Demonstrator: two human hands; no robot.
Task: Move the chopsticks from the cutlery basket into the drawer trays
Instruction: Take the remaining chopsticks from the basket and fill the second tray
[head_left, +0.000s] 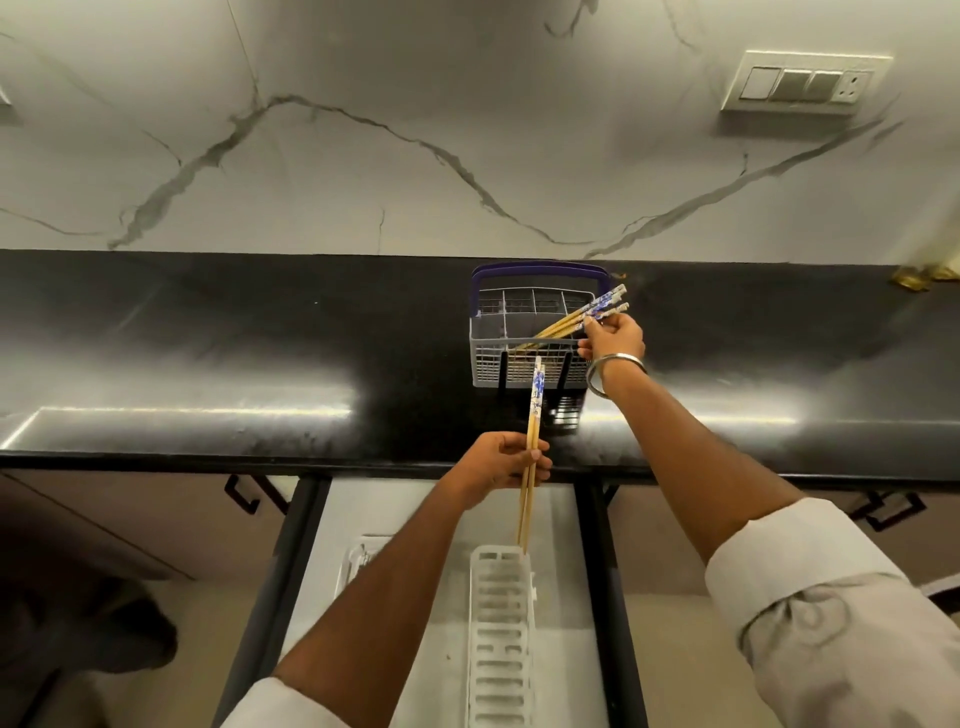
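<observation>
A grey cutlery basket (488, 358) with a purple handle stands on the black counter. Several wooden chopsticks (571, 321) with blue-and-white tops lean out of it to the right. My right hand (613, 338) is closed on their patterned upper ends. My left hand (501, 467) holds a pair of chopsticks (535, 410) nearly upright at the counter's front edge, their thin tips reaching down to the far end of a white slotted tray (498, 639) in the open drawer (363, 519). A second white tray (358, 558) lies left of it, mostly hidden by my left forearm.
The glossy black counter (208, 353) runs the full width against a marble wall. A switch plate (802, 83) is on the wall at the upper right. A gold object (914, 278) sits at the counter's far right. Cabinet handles (249, 493) flank the drawer.
</observation>
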